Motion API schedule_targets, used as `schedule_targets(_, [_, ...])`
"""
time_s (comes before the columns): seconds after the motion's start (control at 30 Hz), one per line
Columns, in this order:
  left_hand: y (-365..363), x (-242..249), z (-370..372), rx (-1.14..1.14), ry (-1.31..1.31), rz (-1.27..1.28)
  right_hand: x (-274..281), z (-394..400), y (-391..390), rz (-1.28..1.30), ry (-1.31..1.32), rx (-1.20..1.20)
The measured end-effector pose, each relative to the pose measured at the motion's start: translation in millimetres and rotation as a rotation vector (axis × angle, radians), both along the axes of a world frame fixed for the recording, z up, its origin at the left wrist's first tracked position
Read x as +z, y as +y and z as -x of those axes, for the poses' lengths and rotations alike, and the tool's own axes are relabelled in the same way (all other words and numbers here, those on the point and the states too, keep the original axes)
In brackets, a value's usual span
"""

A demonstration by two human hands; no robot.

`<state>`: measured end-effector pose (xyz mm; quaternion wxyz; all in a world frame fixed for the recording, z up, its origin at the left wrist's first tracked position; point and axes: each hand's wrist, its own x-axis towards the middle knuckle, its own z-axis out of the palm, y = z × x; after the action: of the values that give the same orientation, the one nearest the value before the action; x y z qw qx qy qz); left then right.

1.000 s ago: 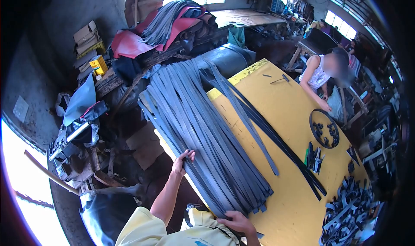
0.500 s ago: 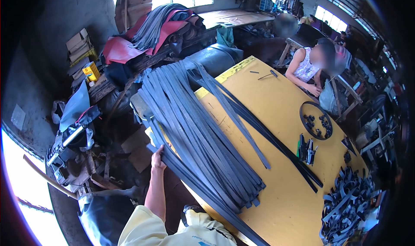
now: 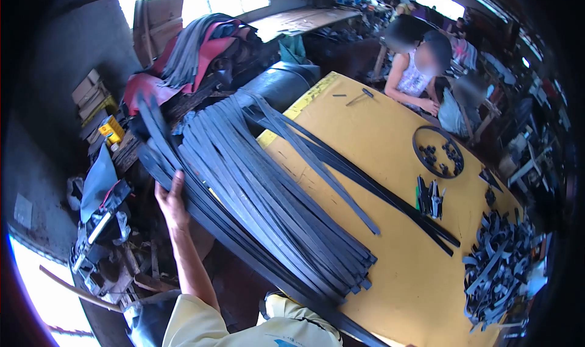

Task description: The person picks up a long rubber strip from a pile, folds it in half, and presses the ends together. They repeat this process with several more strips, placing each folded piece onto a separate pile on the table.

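While the left hand [image 3: 171, 196] lifts the outer edge, the bundle of dark straps [image 3: 256, 182] lies across the yellow table [image 3: 390, 146].

The fingers are closed around a few straps at the bundle's left border, near the middle of their length; above the grip these straps rise free toward the red and grey sheets [image 3: 189, 54], and below it they run down to the near table edge. The right hand is not in view. The straps look long, flat and limp, probably rubber or leather, so I think they are heavy together and will sag and slide apart. A hold near the middle seems sensible. Right of the grip, well apart, lie a black ring [image 3: 437, 152] and cut pieces [image 3: 496, 268].
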<state>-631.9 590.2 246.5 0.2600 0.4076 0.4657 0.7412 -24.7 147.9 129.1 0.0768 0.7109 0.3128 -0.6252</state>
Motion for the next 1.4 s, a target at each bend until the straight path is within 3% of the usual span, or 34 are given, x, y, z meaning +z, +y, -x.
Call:
schedule_targets(0.13, [70,70,24,-0.122,0.088,0.005,31,49,67,-0.109,0.062,0.017])
schedule_targets(0.23, [191,79,104,-0.131,0.087,0.078,32,66,110,-0.209,0.087,0.18])
schedule_targets(0.33, [298,34,195,-0.078,0.184,0.35,39,115,175,-0.445,0.176,0.166])
schedule_targets(0.4, [342,-23,228,0.238,0.665,0.649,22,146,222,-0.456,0.285,0.165])
schedule_targets(0.43, [360,-72,226,0.103,0.682,0.285,3,158,241,-0.52,0.33,0.201])
schedule_targets(0.47, [374,-126,216,-0.03,0.675,-0.08,-61,165,240,-0.735,0.203,0.2])
schedule_targets(0.5, [395,-174,228,-0.182,0.886,0.318,-55,177,261,-0.681,0.256,0.18])
schedule_targets(0.53, [339,-185,155,0.139,1.095,0.718,-59,185,272,-0.522,0.18,0.202])
schedule_targets(0.57, [312,-221,126,0.049,1.178,0.666,-63,192,274,-0.536,0.091,0.217])
schedule_targets(0.67, [197,-210,8,-0.018,1.291,0.85,-50,196,279,-0.456,0.002,0.19])
schedule_targets(0.73, [188,-236,2,-0.029,1.369,0.826,-49,202,280,-0.377,0.005,0.149])
schedule_targets(0.83, [193,-252,8,-0.027,1.369,0.784,-75,217,273,-0.637,-0.185,0.14])
schedule_targets(1.13, [237,-269,43,0.088,1.396,0.759,-77,254,300,-0.866,-0.205,0.053])
schedule_targets(1.2, [240,-273,48,0.263,1.242,0.875,-74,262,309,-0.912,-0.207,0.058])
schedule_targets(1.3, [255,-285,60,0.296,1.067,0.959,-67,274,326,-0.977,-0.234,0.066])
schedule_targets(1.4, [240,-293,44,0.182,1.173,0.898,-77,270,325,-1.052,-0.244,0.116])
